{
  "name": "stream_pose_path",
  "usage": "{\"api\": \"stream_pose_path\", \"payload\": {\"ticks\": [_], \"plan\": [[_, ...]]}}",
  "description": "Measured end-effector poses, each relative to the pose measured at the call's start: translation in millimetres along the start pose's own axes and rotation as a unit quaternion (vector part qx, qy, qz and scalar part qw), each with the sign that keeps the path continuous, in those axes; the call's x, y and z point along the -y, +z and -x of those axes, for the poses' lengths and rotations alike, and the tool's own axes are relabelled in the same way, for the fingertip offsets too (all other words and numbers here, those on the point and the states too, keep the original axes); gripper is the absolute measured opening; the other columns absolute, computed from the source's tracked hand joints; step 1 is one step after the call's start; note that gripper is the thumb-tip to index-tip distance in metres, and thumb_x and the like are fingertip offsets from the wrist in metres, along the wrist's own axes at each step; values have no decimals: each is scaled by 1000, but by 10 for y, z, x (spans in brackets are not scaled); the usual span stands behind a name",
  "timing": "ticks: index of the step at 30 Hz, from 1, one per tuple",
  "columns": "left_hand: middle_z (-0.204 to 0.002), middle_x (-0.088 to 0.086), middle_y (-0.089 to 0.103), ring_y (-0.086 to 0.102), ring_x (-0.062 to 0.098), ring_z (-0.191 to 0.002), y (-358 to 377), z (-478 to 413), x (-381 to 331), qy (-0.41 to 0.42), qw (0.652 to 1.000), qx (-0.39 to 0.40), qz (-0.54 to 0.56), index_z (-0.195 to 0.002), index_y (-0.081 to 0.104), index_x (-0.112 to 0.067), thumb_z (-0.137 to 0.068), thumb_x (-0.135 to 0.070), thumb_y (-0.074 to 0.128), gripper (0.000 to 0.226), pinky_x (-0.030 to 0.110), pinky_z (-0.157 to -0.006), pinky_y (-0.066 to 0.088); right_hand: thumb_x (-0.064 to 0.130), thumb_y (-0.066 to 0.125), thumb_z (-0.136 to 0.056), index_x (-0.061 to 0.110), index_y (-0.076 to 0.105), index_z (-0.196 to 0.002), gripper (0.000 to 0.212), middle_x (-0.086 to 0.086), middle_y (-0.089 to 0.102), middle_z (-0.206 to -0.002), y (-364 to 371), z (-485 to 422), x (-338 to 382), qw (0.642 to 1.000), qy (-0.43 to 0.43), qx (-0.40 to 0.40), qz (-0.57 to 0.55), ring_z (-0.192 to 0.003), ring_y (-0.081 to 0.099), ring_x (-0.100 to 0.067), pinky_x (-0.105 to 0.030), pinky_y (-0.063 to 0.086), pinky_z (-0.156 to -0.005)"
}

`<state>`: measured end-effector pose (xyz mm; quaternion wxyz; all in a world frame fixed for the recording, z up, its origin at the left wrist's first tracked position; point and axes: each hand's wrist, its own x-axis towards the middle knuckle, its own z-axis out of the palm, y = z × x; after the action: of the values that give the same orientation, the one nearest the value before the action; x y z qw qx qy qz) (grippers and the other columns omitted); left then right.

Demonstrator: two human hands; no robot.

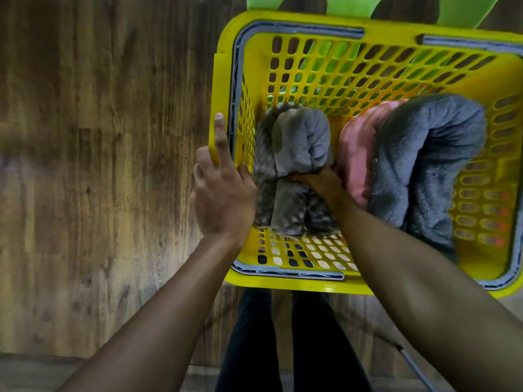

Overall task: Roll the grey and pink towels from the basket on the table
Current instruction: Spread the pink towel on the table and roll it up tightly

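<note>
A yellow perforated basket (pixel 368 29) with grey handles sits at the right of the wooden table (pixel 99 165). Inside lie a light grey towel (pixel 300 137), a pink towel (pixel 358 154) and a darker grey fluffy towel (pixel 424 154) draped over the pink one. My left hand (pixel 223 190) holds the basket's left rim, index finger stretched along it. My right hand (pixel 317 179) reaches down into the basket and grips the light grey towel at its middle; its fingers are buried in the cloth.
A green plastic chair (pixel 467 9) stands behind the basket. The wooden table top stretches out to the left of the basket. My legs in dark trousers (pixel 283 335) show below the table's near edge.
</note>
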<state>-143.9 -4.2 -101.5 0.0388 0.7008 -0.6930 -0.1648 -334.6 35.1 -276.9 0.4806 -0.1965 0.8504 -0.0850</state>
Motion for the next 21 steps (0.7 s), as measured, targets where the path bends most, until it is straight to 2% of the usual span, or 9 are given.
{"api": "stream_pose_path", "payload": {"ticks": [2, 5, 7, 9, 11, 14, 16, 19, 21], "plan": [[-125, 12, 46, 55, 31, -98, 5, -9, 0, -3, 1000, -3, -8, -155, 3, -30, -94, -34, 52, 78, 39, -59, 43, 70, 80, -44, 26, 34, -146, 121, -13, 43, -145, 21, 160, 162, 1000, 11, -9, 4, -133, 41, -34, -45, 35, -110], [-124, 12, 46, 54, 31, -99, 2, 1, -7, -3, 1000, -8, -19, -155, 5, -29, -94, -34, 52, 77, 35, -58, 35, 67, 79, -48, 22, 48, -137, 105, -6, 59, -133, 173, 268, 308, 997, -12, 10, -73, -118, 57, -23, -35, 45, -99], [-124, 12, 46, 54, 31, -99, 1, 12, -8, 1, 1000, -6, -21, -155, 6, -28, -95, -34, 52, 76, 34, -58, 34, 73, 76, -39, 25, 55, -130, 105, -5, 65, -124, 339, 255, 369, 991, -11, 12, -131, -105, 64, -19, -38, 52, -93], [-124, 13, 46, 54, 31, -98, 3, 8, -8, -1, 1000, -6, -20, -155, 7, -27, -95, -34, 52, 75, 34, -58, 34, 73, 77, -32, 23, 45, -137, 121, -8, 58, -133, 438, 263, 434, 988, 8, -5, -153, -116, 59, -24, -44, 48, -98], [-123, 13, 46, 54, 31, -98, 1, 14, -10, -1, 1000, -5, -17, -155, 7, -27, -95, -33, 52, 75, 34, -58, 34, 68, 82, -37, 19, 33, -144, 127, -15, 46, -142, 426, 282, 467, 992, 21, -17, -124, -129, 47, -31, -47, 39, -106], [-124, 13, 46, 54, 31, -98, 5, 16, -14, 2, 1000, -4, -17, -155, 7, -28, -95, -34, 52, 75, 34, -59, 34, 78, 72, -33, 20, 38, -142, 128, -17, 54, -134, 352, 252, 404, 997, 7, -33, -70, -123, 51, -34, -46, 43, -102], [-125, 13, 45, 54, 30, -99, 7, 5, -3, -1, 1000, -5, -17, -155, 6, -28, -95, -34, 51, 75, 34, -59, 34, 76, 70, -37, 21, 38, -142, 123, -17, 55, -133, 311, 237, 363, 998, -8, -32, -56, -122, 52, -35, -45, 44, -101], [-125, 13, 45, 54, 31, -100, 5, 8, -7, -1, 1000, 0, -11, -155, 5, -29, -95, -34, 51, 75, 38, -60, 41, 62, 81, -54, 21, 28, -148, 116, -18, 45, -141, 157, 329, 376, 999, 1, -43, -34, -130, 44, -37, -47, 38, -107], [-125, 13, 45, 54, 32, -100, -1, 6, -13, -5, 1000, 2, -6, -155, 5, -29, -95, -34, 50, 76, 41, -62, 46, 60, 81, -58, 23, 21, -150, 116, -18, 37, -145, 33, 331, 312, 998, 19, -66, -13, -133, 38, -40, -48, 34, -109]]}}
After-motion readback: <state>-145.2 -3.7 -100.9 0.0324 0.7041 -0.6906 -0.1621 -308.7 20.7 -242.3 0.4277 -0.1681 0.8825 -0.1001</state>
